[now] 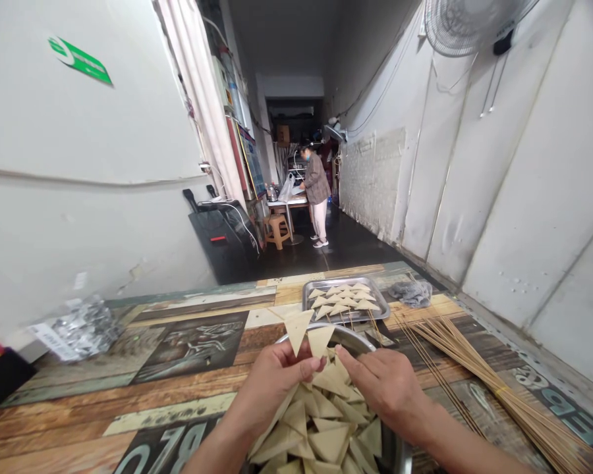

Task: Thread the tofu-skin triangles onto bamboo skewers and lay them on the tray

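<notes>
My left hand (287,372) is closed, its thumb and fingers pinching pale tofu triangles just above a metal bowl (404,454). One tofu triangle (297,329) stands up at its fingertips, with a thin stick tip showing at its upper left. Beside it is a second tofu triangle (320,340), near the left thumb. My right hand (388,385) is curled, with its fingertip close to the second triangle's right edge; what its fingers grip is hidden. Below both hands, a heap of loose tofu triangles (329,442) fills the bowl.
Behind the bowl, a metal tray (386,309) holds skewered triangles. A bundle of bamboo skewers (499,392) lies at the right, near a crumpled grey plastic bag (411,293). Clear packaging (82,329) sits at the left. A person (317,187) stands at a far table.
</notes>
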`<state>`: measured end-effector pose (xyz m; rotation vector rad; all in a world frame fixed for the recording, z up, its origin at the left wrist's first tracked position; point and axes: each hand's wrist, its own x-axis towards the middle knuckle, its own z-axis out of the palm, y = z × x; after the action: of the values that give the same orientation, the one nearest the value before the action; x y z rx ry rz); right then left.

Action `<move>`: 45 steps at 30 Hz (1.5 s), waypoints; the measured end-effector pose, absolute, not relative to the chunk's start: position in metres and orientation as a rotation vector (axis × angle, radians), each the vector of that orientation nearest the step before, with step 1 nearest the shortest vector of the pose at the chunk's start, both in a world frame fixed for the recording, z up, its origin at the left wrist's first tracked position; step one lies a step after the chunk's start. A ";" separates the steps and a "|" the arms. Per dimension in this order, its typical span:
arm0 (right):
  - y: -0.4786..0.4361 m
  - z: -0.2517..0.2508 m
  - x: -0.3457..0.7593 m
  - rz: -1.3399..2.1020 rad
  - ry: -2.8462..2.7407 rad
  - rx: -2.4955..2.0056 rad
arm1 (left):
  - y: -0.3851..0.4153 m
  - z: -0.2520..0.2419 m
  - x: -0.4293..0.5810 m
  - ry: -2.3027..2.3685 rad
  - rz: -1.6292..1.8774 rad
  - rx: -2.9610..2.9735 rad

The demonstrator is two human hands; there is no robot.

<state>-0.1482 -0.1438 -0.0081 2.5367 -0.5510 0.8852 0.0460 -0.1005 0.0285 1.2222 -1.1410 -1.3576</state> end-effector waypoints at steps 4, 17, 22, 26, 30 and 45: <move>-0.145 -0.011 -0.147 0.915 -0.562 2.598 | -0.101 0.029 0.046 -1.122 -1.367 1.192; -0.127 0.003 -0.138 1.470 -0.930 3.272 | -0.100 0.029 0.051 -1.189 -1.411 1.078; -0.129 0.003 -0.135 1.689 -1.301 3.512 | -0.101 0.028 0.050 -1.186 -1.409 1.093; -0.131 0.003 -0.134 1.716 -1.426 3.610 | -0.101 0.027 0.050 -1.199 -1.376 1.134; -0.131 0.003 -0.133 1.752 -1.479 3.625 | -0.101 0.029 0.049 -1.239 -1.298 1.220; -0.154 0.000 -0.141 1.892 -1.702 3.334 | -0.107 0.019 0.070 -1.806 -0.445 1.791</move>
<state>-0.1410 -0.1535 0.0003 3.3342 -1.7022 1.8916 0.0699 -0.1072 0.0190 1.7912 -1.8060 -0.4446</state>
